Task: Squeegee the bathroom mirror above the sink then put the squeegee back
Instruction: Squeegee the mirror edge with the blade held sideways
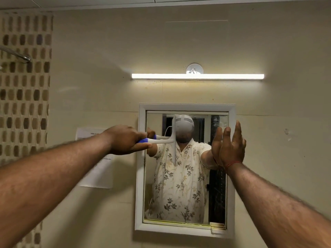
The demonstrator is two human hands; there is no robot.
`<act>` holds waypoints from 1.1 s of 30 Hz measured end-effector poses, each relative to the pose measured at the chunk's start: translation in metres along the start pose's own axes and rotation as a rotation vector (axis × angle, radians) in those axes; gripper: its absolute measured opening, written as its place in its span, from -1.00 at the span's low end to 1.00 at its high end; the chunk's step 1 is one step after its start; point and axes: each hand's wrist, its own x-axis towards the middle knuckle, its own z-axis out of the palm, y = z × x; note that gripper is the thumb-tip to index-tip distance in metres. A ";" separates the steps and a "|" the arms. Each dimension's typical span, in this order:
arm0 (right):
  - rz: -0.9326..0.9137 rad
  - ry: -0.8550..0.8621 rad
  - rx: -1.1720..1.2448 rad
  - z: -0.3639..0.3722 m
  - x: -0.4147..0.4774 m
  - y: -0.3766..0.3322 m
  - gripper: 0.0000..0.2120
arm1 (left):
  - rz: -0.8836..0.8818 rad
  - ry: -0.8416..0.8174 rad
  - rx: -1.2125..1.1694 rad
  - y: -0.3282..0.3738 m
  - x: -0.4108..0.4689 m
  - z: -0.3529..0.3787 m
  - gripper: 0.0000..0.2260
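1. The squeegee (167, 138) is motion-blurred; its blue grip is mostly hidden inside the left hand (125, 139), and whether the blade touches the glass cannot be told.
2. The sheet of paper (97, 169) on the wall is partly covered by the left forearm.
3. The left hand's fingers wrap the handle, blade upright across the upper part of the mirror (185, 169).
4. The right hand (230, 145) is raised at the mirror's right frame, fingers spread wide, holding nothing.

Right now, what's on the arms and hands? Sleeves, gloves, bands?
Both forearms are bare and hairy, with no sleeves in view and no gloves. The right hand has a thin red thread tied at its wrist. The left hand shows no band or watch.
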 end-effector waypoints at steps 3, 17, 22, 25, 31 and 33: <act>-0.062 -0.034 -0.031 -0.004 0.000 0.000 -0.05 | 0.091 0.027 -0.046 0.040 0.025 -0.001 -0.53; -0.002 -0.235 0.221 -0.020 0.018 0.022 -0.37 | 0.259 0.208 -0.073 0.144 0.099 0.037 -0.48; -0.024 -0.214 0.161 -0.017 0.016 0.019 -0.19 | 0.279 0.192 -0.053 0.144 0.095 0.038 -0.45; -0.025 -0.202 0.156 -0.014 0.017 0.021 -0.18 | 0.336 0.177 0.087 0.149 0.089 0.035 -0.44; -0.051 -0.192 0.111 -0.014 0.013 0.019 -0.18 | 0.261 0.107 0.054 0.167 0.081 0.028 -0.54; -0.047 -0.192 0.107 -0.013 0.014 0.019 -0.24 | 0.249 0.086 0.010 0.166 0.082 0.031 -0.58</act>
